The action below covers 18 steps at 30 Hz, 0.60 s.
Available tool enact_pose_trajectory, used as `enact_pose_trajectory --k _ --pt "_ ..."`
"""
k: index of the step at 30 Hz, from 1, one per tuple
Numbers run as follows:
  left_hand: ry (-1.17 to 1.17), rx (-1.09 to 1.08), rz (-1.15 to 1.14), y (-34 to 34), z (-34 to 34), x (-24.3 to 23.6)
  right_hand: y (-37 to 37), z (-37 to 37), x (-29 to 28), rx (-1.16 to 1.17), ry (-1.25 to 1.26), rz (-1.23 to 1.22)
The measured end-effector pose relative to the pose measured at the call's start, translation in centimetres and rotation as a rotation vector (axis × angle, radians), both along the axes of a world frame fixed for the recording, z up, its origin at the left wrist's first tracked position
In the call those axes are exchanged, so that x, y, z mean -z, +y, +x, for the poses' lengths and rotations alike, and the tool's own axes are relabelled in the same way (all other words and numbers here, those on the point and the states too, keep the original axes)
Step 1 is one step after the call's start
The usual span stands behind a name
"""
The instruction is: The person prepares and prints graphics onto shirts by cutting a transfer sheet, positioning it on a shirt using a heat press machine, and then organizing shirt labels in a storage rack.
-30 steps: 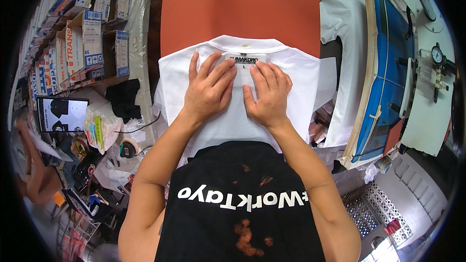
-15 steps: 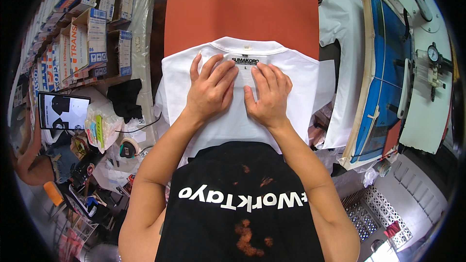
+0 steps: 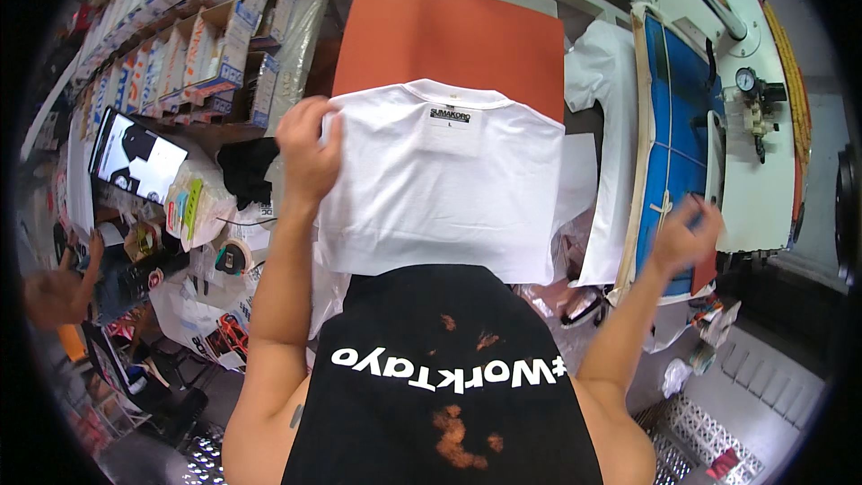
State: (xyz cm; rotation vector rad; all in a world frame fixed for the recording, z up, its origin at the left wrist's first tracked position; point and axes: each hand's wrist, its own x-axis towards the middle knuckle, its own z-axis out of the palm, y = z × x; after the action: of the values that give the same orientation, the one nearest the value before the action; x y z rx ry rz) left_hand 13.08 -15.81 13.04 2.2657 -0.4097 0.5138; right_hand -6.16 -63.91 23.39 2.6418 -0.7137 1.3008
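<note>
A white T-shirt (image 3: 431, 198) lies flat with its neckline at the far side and a small dark printed label below the collar. Its upper part rests on an orange-red board (image 3: 449, 40). My left hand (image 3: 308, 148) is at the shirt's left shoulder, fingers bent and thumb apart, with nothing visible in it; whether it touches the cloth I cannot tell. Off to the right, my right hand (image 3: 687, 235) is over the near end of a blue panel (image 3: 675, 135) with a pale frame. Motion blurs its fingers, and no held object shows.
Another white garment (image 3: 606, 126) hangs right of the board. Beyond the blue panel is a white machine part with a pressure gauge (image 3: 745, 81). Open cardboard boxes (image 3: 215, 54), a lit screen (image 3: 136, 157), a black cloth (image 3: 247, 171) and a tape roll (image 3: 233, 256) are at left. Another person's arm (image 3: 58, 296) shows lower left.
Both hands have left the shirt's middle near the label. The left hand moved to the shirt's left shoulder, and the right hand swung far right to the blue panel. The view shifted slightly.
</note>
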Motion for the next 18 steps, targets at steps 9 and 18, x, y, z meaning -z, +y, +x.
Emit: enact_pose_trajectory --k 9,18 --pt "0.285 -0.267 -0.139 10.7 -17.6 4.6 -12.1 -10.9 -2.0 0.511 0.374 0.100" --pt "0.177 -0.037 -0.194 11.2 -24.5 5.0 -6.8 -9.3 -3.2 0.418 0.340 0.239"
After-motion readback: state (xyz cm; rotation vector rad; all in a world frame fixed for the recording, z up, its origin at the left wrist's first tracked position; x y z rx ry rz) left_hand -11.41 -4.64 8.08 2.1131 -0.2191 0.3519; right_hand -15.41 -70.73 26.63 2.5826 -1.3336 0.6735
